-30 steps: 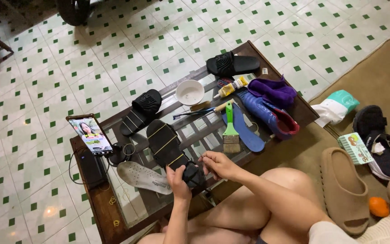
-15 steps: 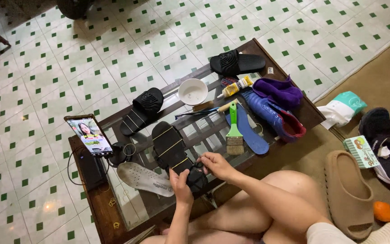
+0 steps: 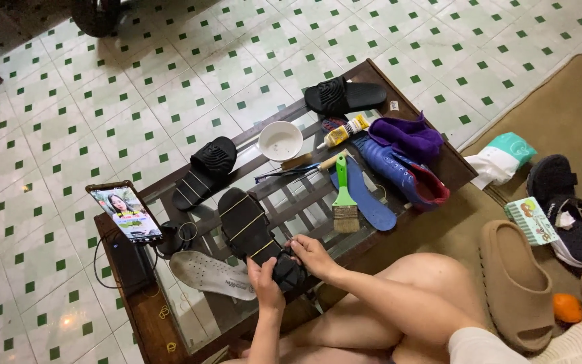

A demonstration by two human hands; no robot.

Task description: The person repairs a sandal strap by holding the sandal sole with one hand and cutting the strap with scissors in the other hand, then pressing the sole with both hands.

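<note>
Both hands, left (image 3: 264, 278) and right (image 3: 309, 252), grip the black slide (image 3: 250, 226) on the table (image 3: 139, 310); white bowl (image 3: 281, 140) holds only residue.

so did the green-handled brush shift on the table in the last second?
No. The green-handled brush lies in the same spot, beside the blue insole and below the white bowl.

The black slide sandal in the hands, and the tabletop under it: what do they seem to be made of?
Black slide sandal: probably matte rubber or foam, dull with pale stripes; both the left hand and right hand grip its strap end. Tabletop: clear glass, since slats show through, in a dark wood frame.
</note>
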